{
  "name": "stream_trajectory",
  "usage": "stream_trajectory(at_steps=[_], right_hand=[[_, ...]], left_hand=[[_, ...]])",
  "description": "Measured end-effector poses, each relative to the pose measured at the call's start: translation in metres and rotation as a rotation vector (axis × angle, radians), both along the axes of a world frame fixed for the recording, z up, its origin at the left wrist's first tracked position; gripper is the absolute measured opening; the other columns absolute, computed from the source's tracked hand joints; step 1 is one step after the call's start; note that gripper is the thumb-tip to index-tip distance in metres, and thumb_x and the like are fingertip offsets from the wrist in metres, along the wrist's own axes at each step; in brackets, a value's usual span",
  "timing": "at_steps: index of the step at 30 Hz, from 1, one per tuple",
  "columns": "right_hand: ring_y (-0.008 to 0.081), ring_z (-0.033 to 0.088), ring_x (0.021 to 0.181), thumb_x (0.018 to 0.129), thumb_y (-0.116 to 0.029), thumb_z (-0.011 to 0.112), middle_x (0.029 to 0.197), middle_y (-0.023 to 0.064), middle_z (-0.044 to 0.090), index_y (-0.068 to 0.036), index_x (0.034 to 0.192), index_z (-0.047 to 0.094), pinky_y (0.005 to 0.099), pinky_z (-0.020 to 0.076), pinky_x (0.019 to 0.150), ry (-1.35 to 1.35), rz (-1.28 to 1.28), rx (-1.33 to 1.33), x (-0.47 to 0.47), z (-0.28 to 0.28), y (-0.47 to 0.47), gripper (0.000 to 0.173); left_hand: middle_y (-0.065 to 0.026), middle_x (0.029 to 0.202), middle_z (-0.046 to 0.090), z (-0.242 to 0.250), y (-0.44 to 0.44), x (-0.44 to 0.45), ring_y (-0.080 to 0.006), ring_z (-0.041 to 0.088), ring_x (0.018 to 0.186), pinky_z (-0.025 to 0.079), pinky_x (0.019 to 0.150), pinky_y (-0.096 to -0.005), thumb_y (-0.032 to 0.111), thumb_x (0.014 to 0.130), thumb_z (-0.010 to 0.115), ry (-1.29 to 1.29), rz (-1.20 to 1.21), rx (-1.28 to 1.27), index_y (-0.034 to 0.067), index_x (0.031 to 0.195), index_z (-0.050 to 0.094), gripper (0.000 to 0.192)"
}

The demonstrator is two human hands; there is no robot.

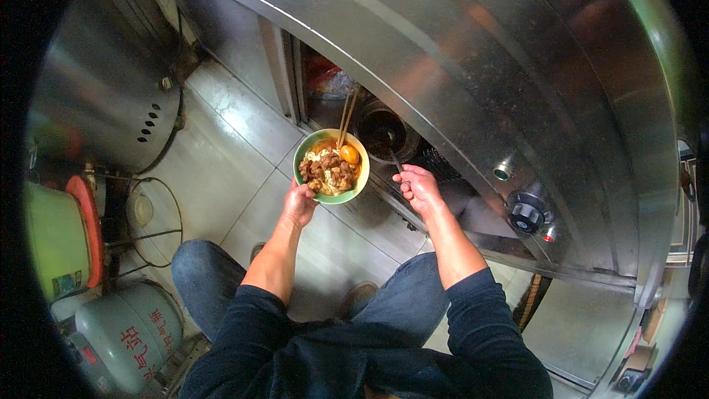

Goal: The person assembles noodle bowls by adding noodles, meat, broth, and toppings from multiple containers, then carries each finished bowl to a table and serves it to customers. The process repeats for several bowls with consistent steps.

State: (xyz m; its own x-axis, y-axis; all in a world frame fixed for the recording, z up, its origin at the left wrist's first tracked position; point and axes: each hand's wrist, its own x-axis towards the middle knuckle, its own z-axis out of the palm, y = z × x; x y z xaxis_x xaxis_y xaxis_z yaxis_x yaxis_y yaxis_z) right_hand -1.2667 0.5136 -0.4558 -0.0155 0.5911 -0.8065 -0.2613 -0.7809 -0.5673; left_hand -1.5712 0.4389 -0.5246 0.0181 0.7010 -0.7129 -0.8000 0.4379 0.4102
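My left hand (301, 204) grips the lower rim of a green bowl (301, 147) at the middle of the view. Noodles in reddish broth, chunks of browned meat (331, 170) and an egg (349, 154) fill it. A pair of wooden chopsticks (347, 116) leans out over the bowl's far rim. To the right, my right hand (418, 187) is closed around the handle of a ladle or spoon (396, 161). Its far end reaches into a round pot (382, 127) of dark liquid inside the open cabinet; the liquid and shadow hide that end.
A stainless steel counter (432, 61) overhangs the cabinet, with a black control knob (526, 213) on its front. At left stand a large steel drum (111, 100), a wire stand (180, 233), a green container (55, 238) and a gas cylinder (130, 327). Tiles cover the floor (243, 160).
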Motion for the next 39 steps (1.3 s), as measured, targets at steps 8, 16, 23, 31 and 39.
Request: stream_trajectory(at_steps=[8, 16, 23, 31, 39], right_hand=[[0.0058, 0.047, 0.051, 0.095, -0.006, 0.055, 0.087, 0.0102, 0.067, -0.001, 0.124, 0.054, 0.019, 0.0333, 0.039, 0.013, 0.157, 0.112, -0.006, 0.072, -0.037, 0.03], [0.0046, 0.049, 0.049, 0.096, -0.005, 0.057, 0.086, 0.0091, 0.07, 0.001, 0.128, 0.055, 0.0197, 0.0362, 0.039, -0.051, 0.365, 0.22, -0.043, 0.089, -0.076, 0.032], [0.0039, 0.048, 0.048, 0.097, -0.004, 0.056, 0.085, 0.0083, 0.07, 0.001, 0.126, 0.057, 0.019, 0.0372, 0.039, -0.071, 0.321, 0.319, -0.051, 0.08, -0.071, 0.029], [0.0045, 0.048, 0.047, 0.097, -0.002, 0.055, 0.083, 0.0086, 0.069, 0.003, 0.126, 0.057, 0.0193, 0.0376, 0.04, -0.179, 0.386, 0.445, -0.062, 0.066, -0.06, 0.03], [0.0035, 0.044, 0.048, 0.096, -0.003, 0.054, 0.088, 0.0067, 0.066, -0.003, 0.124, 0.058, 0.0175, 0.0341, 0.038, 0.378, 0.002, 0.051, -0.064, 0.076, -0.081, 0.029]], left_hand=[[0.0054, 0.083, 0.049, 0.016, 0.003, 0.003, -0.0084, 0.042, 0.061, 0.043, 0.063, -0.0279, -0.005, 0.076, 0.047, 0.052, -0.043, 0.013, 0.02, 0.132, 0.047, 0.061], [0.0043, 0.085, 0.052, 0.03, 0.006, 0.008, -0.0099, 0.048, 0.066, 0.049, 0.069, -0.0316, -0.002, 0.075, 0.048, 0.051, -0.078, 0.036, 0.02, 0.135, 0.046, 0.064], [-0.0005, 0.103, 0.059, 0.038, 0.006, 0.009, -0.0148, 0.059, 0.08, 0.054, 0.077, -0.0386, -0.004, 0.073, 0.047, 0.074, -0.089, 0.024, 0.019, 0.138, 0.044, 0.069], [-0.0007, 0.106, 0.059, 0.04, 0.01, 0.011, -0.0154, 0.058, 0.08, 0.054, 0.074, -0.035, -0.005, 0.073, 0.047, 0.097, -0.084, 0.019, 0.019, 0.142, 0.042, 0.073], [-0.0002, 0.105, 0.056, 0.021, -0.014, -0.02, -0.0132, 0.054, 0.079, 0.052, 0.074, -0.0344, -0.006, 0.071, 0.046, 0.057, -0.123, 0.073, 0.018, 0.14, 0.043, 0.073]])
